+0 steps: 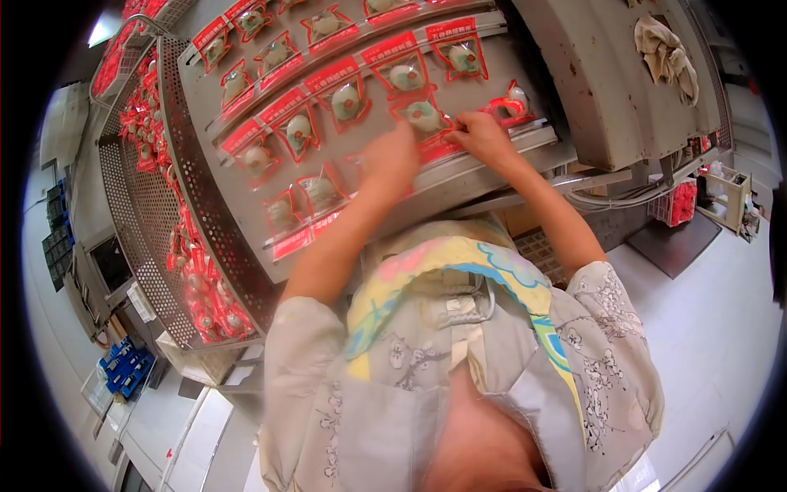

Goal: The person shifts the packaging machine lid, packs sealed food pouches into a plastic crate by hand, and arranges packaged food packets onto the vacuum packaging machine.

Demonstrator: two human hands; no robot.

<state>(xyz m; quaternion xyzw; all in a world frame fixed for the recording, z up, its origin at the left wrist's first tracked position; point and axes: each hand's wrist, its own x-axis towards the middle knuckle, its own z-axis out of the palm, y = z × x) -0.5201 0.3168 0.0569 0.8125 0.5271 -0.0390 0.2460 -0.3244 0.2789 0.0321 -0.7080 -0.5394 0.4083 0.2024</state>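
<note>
Rows of clear pouches with red printed ends, each holding a pale greenish egg, lie on a metal sealing-machine bed (328, 139). My right hand (490, 141) pinches the red end of one egg pouch (426, 116) near the front metal bar (525, 135). Beside it on the left, my left hand (392, 157) is blurred by motion, its fingers not clear. Another egg pouch (515, 102) lies just beyond my right hand. To the left of my left hand are more egg pouches, including one (320, 190) close to my forearm.
A perforated metal trough (184, 164) full of red egg pouches runs along the left side. At the right stands a grey metal housing (611, 74) with a crumpled cloth (666, 59) on it. A red-filled basket (679, 205) and blue crates (125, 365) stand lower down.
</note>
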